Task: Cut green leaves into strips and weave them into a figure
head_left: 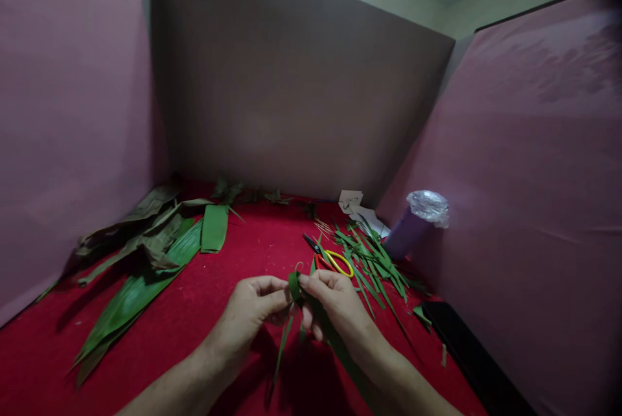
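Finger and thumb of the left hand (247, 311) and of the right hand (335, 296) close on one leaf strip (294, 288), the left pinching its near side and the right its far edge. It sits between the two hands, deep green and smooth, bent into a small upright curl. A narrow green tail (283, 348) hangs beneath the left fingers, and a broad green length runs down under the right palm, partly hidden by that hand.

Well to the left of the grip lie a big green leaf (138, 299), glossy and long, and dry leaves (131, 244), brownish and crumpled, overlapping it. Nearer, beyond the left hand, is a cut leaf piece (214, 229) with a straight end. Red cloth (265, 234) spreads under everything.

Just past the right hand, close enough to crowd it, lie scissors (335, 262) with yellow and red handles, the dark blades pointing away. Right of them is a loose heap of cut strips (372, 257); behind these stands a small white card (350, 200). Farther right are a purple cup (407, 234) topped with clear plastic (430, 205) and a flat black object (471, 354).
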### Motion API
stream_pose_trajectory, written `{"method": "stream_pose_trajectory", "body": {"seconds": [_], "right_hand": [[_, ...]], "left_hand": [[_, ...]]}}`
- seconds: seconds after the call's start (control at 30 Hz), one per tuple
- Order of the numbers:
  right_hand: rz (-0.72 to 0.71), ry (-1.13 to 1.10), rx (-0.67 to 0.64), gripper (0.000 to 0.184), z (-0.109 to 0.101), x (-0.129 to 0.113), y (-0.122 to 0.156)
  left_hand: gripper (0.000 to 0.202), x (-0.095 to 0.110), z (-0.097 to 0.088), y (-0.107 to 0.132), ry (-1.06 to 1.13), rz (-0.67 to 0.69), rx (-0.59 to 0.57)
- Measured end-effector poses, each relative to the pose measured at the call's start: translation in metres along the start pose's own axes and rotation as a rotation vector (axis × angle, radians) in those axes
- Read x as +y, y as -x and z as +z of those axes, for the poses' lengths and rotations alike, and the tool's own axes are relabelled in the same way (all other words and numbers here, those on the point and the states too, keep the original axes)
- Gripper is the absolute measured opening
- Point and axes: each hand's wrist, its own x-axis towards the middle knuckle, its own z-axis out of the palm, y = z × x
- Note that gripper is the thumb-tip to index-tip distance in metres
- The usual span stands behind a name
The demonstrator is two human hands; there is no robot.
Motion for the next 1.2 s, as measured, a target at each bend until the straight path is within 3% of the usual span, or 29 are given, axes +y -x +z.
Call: {"method": "stream_pose_trajectory", "body": {"seconds": [0.33,0.6,1.1,1.2], "right_hand": [[-0.106,0.025,0.116,0.036,-0.002,0.014,-0.008],[-0.163,0.047,0.052,0.027,-0.007,0.004,-0.002],[-0.045,-0.116,-0.073,0.034,-0.009,0.006,-0.011],[-0.075,-0.074,-0.028,0.036,-0.008,0.007,-0.012]], "left_hand": [[0.014,0.004,0.002,0.003,-0.023,0.011,0.061],[0.016,0.005,0.003,0.002,-0.015,-0.024,0.112],[0.016,0.009,0.008,0.006,-0.052,0.007,0.082],[0.015,0.008,0.007,0.006,-0.067,0.011,0.082]]}}
